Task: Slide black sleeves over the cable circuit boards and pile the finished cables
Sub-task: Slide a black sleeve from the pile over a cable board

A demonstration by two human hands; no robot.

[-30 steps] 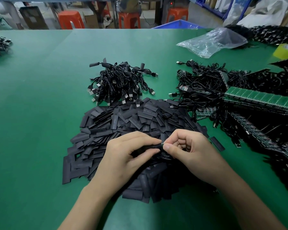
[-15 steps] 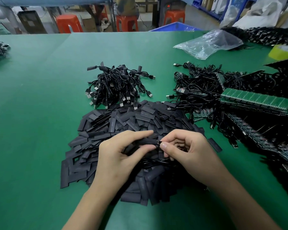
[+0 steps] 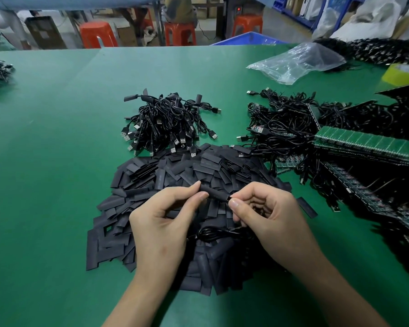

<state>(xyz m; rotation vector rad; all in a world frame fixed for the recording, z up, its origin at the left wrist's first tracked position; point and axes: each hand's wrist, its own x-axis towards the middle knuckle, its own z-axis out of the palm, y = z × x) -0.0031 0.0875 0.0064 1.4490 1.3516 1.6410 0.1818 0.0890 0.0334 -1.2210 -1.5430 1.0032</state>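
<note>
1. Head view, hands: the left hand (image 3: pixel 165 223) pinches a black sleeve (image 3: pixel 213 192) between thumb and forefinger at its left end. The right hand (image 3: pixel 269 220) has its fingers curled and pinches the cable end at the sleeve's right mouth. The circuit board is hidden, so how far it is inserted cannot be told.
2. Head view, workpiece: the sleeve is held above the heap of loose sleeves (image 3: pixel 175 175), which lies at the middle of the near edge of the counter (image 3: pixel 57 138). The cable (image 3: pixel 210 232) hangs in a loop beneath the hands.
3. Head view, stock: the finished cables (image 3: pixel 168 121) are piled just beyond the heap, toward the counter's middle. Unsleeved cables (image 3: pixel 283 123) and green board strips (image 3: pixel 364 142) lie toward the right edge.
4. Sleeve handling, judged: the sleeve appears light, thin and soft, and likely flattens under pressure. Hold it by its edges, away from the mouth, so that the mouth is not squeezed closed.
5. Board handling, judged: the board is probably stiff but fragile at its solder joints. Grip the board or the cable directly behind it. The slack cable is limp and would buckle if pushed.
6. Step in hand, judged: one cable is being sleeved; piling is not yet done.
</note>
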